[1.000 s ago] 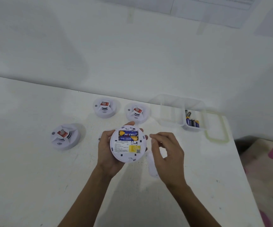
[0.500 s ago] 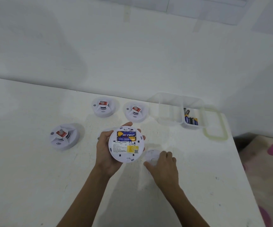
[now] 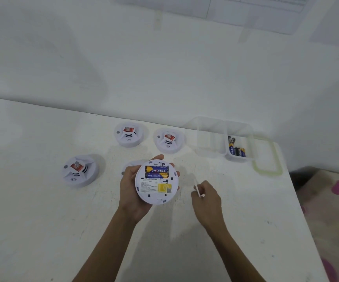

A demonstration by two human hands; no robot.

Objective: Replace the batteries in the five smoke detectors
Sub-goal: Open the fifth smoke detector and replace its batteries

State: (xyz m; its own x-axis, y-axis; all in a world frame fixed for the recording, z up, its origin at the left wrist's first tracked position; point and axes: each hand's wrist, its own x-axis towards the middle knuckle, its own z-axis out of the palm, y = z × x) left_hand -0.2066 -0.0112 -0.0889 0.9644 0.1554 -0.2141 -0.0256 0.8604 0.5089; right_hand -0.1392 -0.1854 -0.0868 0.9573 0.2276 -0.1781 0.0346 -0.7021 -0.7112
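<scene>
The left hand (image 3: 130, 188) grips the upturned smoke detector (image 3: 157, 186) above the table (image 3: 42, 220), batteries (image 3: 157, 172) seated; the right hand (image 3: 207, 197) pinches the thin cover (image 3: 197, 189) just beside it, which probably needs aligning with the detector's slots before pressing home.

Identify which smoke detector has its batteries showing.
The detector held in the left hand: its back faces up, showing batteries. Three other detectors rest front-up on the table.
</scene>
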